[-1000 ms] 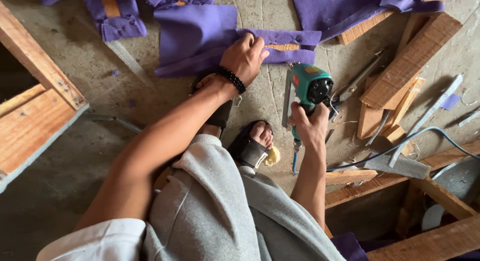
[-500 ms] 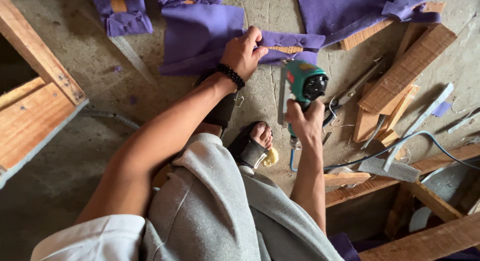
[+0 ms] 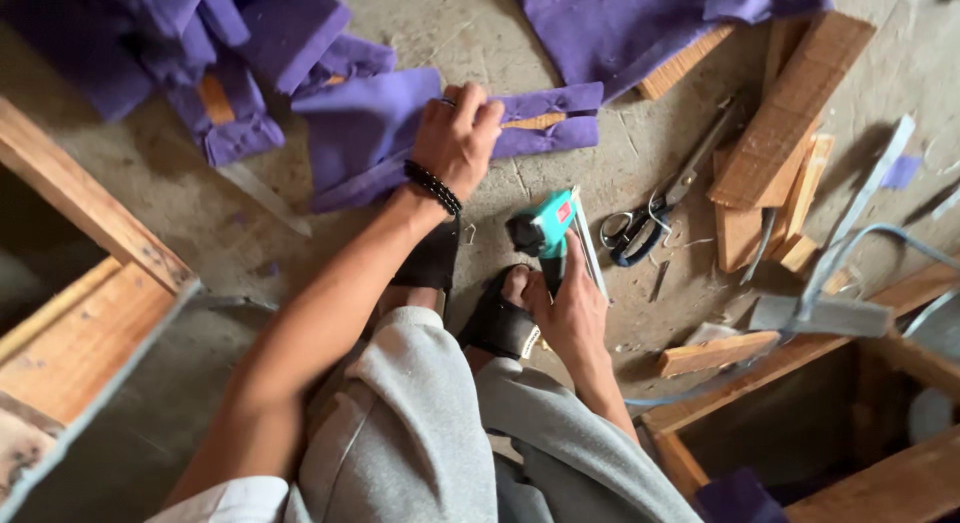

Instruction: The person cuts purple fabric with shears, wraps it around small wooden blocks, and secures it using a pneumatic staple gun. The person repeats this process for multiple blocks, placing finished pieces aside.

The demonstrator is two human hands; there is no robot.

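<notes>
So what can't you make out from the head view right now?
- Stapler: the right hand covers its handle and trigger.
- Purple strip: the left hand hides its left end.
- Scissors: tips too thin to tell.
- Wooden frame: cut off by the bottom edge.

Purple cloth strip (image 3: 540,123) matt, soft; teal tool (image 3: 545,228) glossy plastic; scissors (image 3: 655,208) metal.

Purple-wrapped wood strip (image 3: 545,128) flat on concrete floor (image 3: 200,218), bare wood showing along its middle; teal staple gun (image 3: 545,228) upright just below, nose down.
</notes>
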